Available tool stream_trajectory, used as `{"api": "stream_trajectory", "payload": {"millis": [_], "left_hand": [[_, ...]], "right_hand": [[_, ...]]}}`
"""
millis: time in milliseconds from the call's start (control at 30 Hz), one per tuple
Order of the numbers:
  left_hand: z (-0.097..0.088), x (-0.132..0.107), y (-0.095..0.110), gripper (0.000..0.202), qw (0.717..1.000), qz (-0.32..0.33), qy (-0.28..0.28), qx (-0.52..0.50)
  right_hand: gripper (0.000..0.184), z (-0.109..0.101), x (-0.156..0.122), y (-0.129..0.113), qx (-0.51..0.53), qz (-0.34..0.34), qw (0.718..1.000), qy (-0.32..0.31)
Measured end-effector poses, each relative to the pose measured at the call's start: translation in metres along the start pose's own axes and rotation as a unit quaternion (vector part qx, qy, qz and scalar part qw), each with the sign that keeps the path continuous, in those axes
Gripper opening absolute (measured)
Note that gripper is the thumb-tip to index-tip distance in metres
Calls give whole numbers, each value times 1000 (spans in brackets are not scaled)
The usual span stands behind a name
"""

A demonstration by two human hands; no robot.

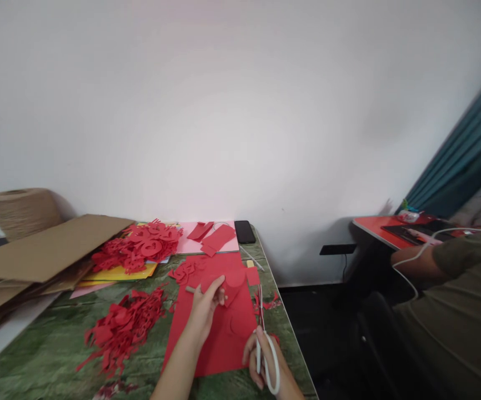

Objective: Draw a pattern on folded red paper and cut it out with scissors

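Note:
My left hand (pixel 210 300) pinches a red paper cutout (pixel 235 282) with rounded edges above a large red sheet (pixel 211 347). A thin brownish stick (pixel 190 289) pokes out on the left side of this hand; what it is I cannot tell. White-handled scissors (pixel 272 355) are gripped in my right hand (pixel 267 361), blades pointing away from me. The blade tips are close to a small squarish red paper piece (pixel 253 275) at the cutout's right end; whether they touch it I cannot tell.
Piles of red paper cutouts (pixel 151 244) and scraps (pixel 126 328) lie to the left, beside cardboard (pixel 53 255) and a twine spool (pixel 21 211). A phone (pixel 245 232) lies by the wall. On the right, a person (pixel 452 311) sits at a red-topped table (pixel 376 228).

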State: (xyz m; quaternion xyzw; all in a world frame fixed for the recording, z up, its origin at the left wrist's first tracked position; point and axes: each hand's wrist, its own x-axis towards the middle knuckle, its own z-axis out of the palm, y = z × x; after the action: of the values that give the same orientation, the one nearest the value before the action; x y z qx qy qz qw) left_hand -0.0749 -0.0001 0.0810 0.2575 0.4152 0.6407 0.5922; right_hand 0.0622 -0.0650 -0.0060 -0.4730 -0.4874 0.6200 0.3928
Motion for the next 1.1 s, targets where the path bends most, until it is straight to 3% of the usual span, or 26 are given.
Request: {"api": "stream_trajectory", "payload": {"millis": [233,433,633,800,1100], "left_hand": [[1,-1,-2,25,1000,-14,-17,18],[2,-5,-4,29,996,-6,-34,82],[5,-8,-4,38,982,19,-98,160],[4,-6,-8,33,976,13,-98,194],[7,-7,-13,33,971,36,-94,216]], "right_hand": [[64,9,-19,-24,18,-29,999,29],[62,11,-14,-20,26,-25,999,24],[61,13,-16,-20,38,-18,999,29],[62,12,-14,-17,13,-18,1000,-16],[60,11,-18,-20,6,4,1000,-25]]}}
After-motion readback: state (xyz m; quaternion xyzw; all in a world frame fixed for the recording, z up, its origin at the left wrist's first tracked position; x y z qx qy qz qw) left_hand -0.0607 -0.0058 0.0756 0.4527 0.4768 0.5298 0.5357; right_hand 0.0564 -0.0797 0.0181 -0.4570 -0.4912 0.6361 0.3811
